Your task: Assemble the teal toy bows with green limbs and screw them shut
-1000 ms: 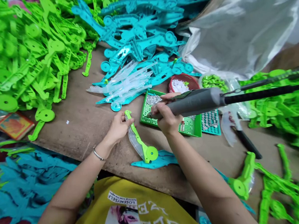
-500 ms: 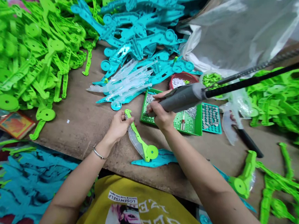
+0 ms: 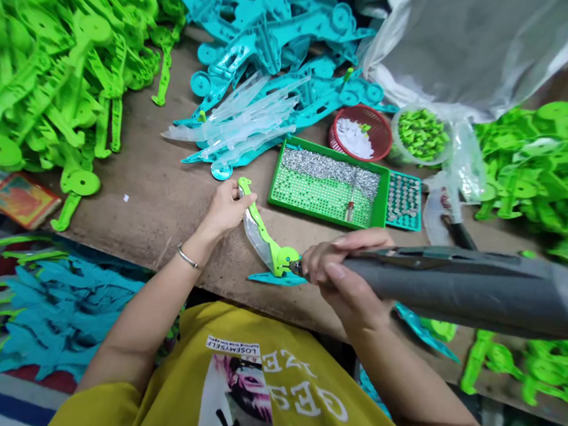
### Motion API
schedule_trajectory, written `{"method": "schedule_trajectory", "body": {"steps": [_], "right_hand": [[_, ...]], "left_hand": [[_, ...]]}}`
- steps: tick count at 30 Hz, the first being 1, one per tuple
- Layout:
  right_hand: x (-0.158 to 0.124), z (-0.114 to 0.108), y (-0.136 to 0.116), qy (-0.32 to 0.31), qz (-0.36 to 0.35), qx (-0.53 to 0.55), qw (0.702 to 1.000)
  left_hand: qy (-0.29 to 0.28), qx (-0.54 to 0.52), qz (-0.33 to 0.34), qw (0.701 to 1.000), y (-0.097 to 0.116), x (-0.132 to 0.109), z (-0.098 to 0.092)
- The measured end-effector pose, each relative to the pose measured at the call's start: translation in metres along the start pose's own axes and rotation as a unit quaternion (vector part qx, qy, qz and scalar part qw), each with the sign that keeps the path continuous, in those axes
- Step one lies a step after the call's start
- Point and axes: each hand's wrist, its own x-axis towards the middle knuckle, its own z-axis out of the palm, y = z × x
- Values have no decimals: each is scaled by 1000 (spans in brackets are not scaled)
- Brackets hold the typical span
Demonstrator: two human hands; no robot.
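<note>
Our left hand [image 3: 226, 208] closes on a green plastic piece [image 3: 264, 240] with a clear blade [image 3: 256, 239], which sits near the front edge of the tabletop [image 3: 163, 211]. Our right hand [image 3: 343, 277] grips a thick grey tool [image 3: 451, 284], its metal tip [image 3: 295, 268] at the piece's round disc [image 3: 286, 261]. The step in hand looks like working that disc, and the next move calls for a steady tip. Farther off, a green tray [image 3: 338, 153] holds silver studs [image 3: 330, 168], a red basket [image 3: 387, 133] holds white scraps [image 3: 354, 138], and a clear bowl [image 3: 394, 137] holds green bits [image 3: 421, 134].
</note>
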Motion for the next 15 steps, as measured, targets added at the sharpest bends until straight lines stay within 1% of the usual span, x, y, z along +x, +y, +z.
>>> {"method": "schedule_trajectory", "body": {"steps": [3,7,12,13,15], "right_hand": [[-13,-1,9,8,-5,0,1000],[-18,0,18,26,-5,-29,999],[-19,5,24,-21,-18,-46,999],[-20,5,25,-24,-19,-58,998],[-21,6,30,-16,7,-86,996]], "left_hand": [[-5,1,5,1000,0,-1,-1],[-8,-3,9,1000,0,-1,-2],[-5,-6,18,1000,-6,1,-3],[-7,-8,21,1000,-7,3,-3],[-11,-16,31,999,-10,4,-4]]}}
